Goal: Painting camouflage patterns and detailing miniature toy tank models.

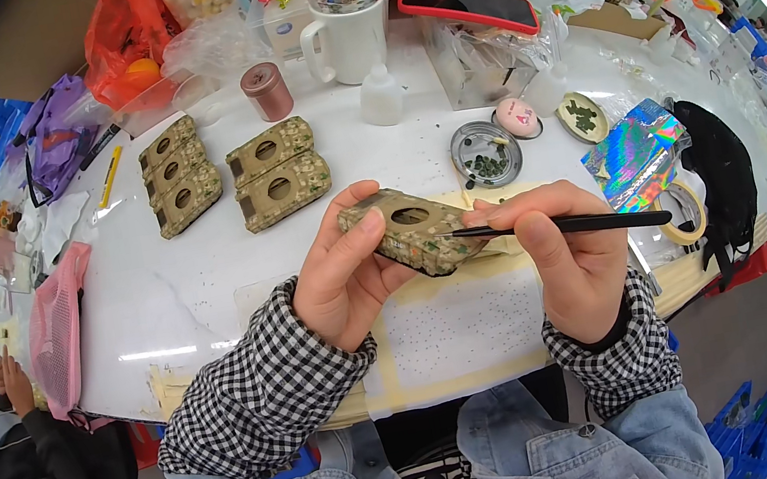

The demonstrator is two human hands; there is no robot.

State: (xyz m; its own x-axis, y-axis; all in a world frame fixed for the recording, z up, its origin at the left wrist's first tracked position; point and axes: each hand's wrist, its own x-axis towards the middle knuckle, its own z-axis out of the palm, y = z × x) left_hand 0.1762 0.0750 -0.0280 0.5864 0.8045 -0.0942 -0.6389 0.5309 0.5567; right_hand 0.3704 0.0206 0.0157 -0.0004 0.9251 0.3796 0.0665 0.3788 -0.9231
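My left hand holds a tan, camouflage-painted toy tank hull with a round hole in its top, raised a little above the white table. My right hand grips a thin black brush; its tip touches the hull's right side. Several finished-looking hulls lie in two groups on the table beyond my left hand. A round tin of dark green paint sits just past the held hull.
A white mug, a small copper jar, a white squeeze bottle, a red phone and orange bags crowd the far side. A holographic sheet and tape roll lie right. Another person sits left.
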